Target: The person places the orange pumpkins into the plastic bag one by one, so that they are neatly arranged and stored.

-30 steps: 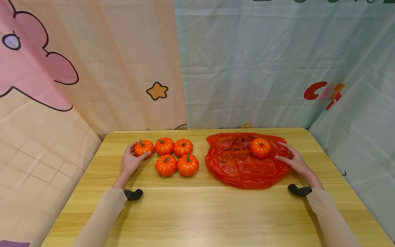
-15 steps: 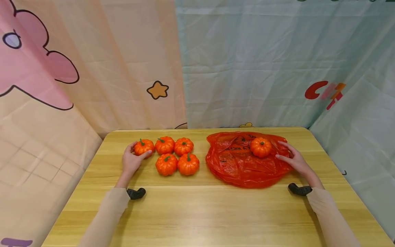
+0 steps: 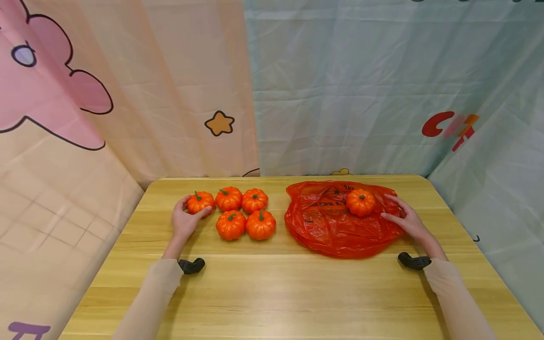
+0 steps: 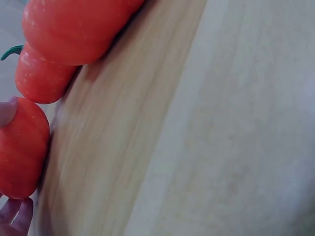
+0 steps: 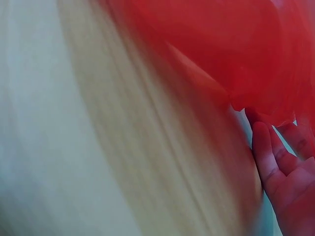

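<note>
Cartoon curtains are backing the table [image 3: 272, 293]. Left hand [image 3: 183, 221] is cupping, fingers curled, the far-left toy pumpkin [image 3: 199, 202] at its one o'clock; right hand [image 3: 407, 221], fingers relaxed, is pressing the red plastic bag [image 3: 335, 226] at nine o'clock.
</note>
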Motion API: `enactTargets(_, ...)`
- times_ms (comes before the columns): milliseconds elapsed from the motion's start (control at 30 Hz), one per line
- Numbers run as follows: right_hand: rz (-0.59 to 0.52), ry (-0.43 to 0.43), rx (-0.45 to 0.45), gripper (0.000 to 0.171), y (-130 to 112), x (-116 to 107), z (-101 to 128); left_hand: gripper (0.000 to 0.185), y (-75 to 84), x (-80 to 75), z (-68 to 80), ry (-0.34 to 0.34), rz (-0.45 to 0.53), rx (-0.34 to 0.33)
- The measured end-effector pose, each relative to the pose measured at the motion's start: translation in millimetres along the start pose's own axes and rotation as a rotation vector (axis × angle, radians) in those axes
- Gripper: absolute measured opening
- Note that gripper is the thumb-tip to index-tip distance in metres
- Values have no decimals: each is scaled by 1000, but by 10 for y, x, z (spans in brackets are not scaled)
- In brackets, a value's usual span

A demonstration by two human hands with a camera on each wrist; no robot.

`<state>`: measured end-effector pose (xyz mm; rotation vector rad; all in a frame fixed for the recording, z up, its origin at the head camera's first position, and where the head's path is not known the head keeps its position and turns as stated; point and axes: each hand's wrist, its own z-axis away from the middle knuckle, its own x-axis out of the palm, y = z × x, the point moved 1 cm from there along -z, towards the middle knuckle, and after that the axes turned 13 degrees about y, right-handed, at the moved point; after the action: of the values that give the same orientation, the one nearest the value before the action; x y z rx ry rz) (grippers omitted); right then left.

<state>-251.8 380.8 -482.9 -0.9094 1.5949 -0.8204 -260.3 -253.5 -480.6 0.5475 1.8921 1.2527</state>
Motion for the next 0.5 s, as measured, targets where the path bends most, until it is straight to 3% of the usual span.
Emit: enactTargets(500,-2,-7,3,65,-3,-14,-2,82,81,21,7,31,6,-40)
